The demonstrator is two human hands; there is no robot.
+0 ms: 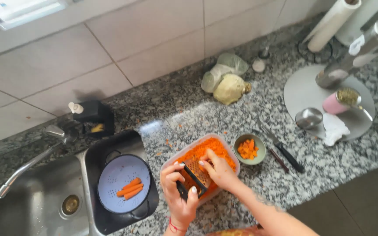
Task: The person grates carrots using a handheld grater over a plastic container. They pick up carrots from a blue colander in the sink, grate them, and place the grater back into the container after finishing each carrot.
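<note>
My left hand [178,192] grips the black handle of a metal grater [194,175] held tilted over a clear plastic container [230,150] full of grated carrot [206,148]. My right hand [218,169] rests against the grater's face, its fingers bent as if pressing something onto it; what it holds is hidden. Both hands are over the near half of the container.
A pale blue colander [110,183] with three peeled carrots [130,188] sits in a dark pan left of the container. A steel sink [40,205] and tap [27,164] lie far left. A small green bowl [260,150] of carrot pieces, a knife [285,153], a cabbage [229,88] and a round tray [298,94] are to the right.
</note>
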